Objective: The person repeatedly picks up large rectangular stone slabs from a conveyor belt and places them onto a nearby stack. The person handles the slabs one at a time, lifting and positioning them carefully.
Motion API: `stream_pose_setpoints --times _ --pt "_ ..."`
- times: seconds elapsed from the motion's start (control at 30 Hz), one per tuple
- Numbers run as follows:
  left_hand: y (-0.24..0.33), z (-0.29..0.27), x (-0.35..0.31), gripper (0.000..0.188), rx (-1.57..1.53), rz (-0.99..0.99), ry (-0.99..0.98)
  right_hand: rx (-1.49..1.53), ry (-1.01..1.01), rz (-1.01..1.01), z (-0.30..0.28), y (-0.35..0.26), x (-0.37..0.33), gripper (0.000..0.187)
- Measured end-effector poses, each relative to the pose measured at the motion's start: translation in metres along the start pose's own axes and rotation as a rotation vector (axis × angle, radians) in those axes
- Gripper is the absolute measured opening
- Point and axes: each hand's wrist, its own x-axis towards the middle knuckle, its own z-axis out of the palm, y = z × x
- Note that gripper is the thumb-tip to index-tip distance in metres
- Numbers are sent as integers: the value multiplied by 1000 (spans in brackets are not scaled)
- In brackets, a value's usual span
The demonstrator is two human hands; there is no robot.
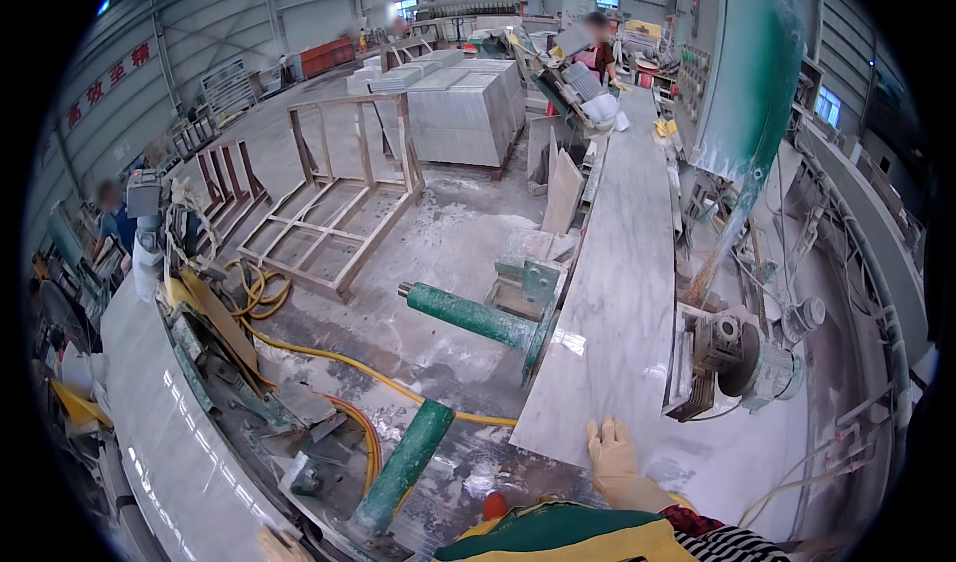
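My right hand [617,465], in a pale cream glove, lies with fingers stretched out on the near end of a long white marble slab [619,293] with grey veins. The slab runs away from me along a machine line. At the lower edge my left hand [282,545], in a similar glove, shows only in part. Its fingers look extended beside the near end of another polished pale slab [184,443] on the left; whether it touches that slab I cannot tell. A green and yellow apron [588,537] covers my front.
Two green cylindrical arms [468,315] [406,467] jut out between the slabs. A yellow hose [368,371] crosses the wet floor. A motor [762,368] and a green control cabinet [742,74] stand right. A metal rack [344,199] and stacked slabs [453,114] lie beyond. A co-worker [604,54] stands far ahead.
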Motion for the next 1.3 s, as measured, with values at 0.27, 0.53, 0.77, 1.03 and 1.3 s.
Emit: stream_pose_setpoints --times 0.27,0.53,0.77,1.03,1.3 --pt "11 22 -21 37 220 321 360 -26 -26 -1 -9 12 0 76" --pt "-8 20 -29 36 235 280 373 -17 -97 -12 -3 11 11 70" --pt "14 12 -25 36 268 304 391 -86 -172 30 3 20 11 83" --pt "3 22 -29 33 372 336 418 -47 -138 50 11 26 15 90" --pt "17 11 -32 30 284 294 399 -80 -75 74 37 34 17 93"
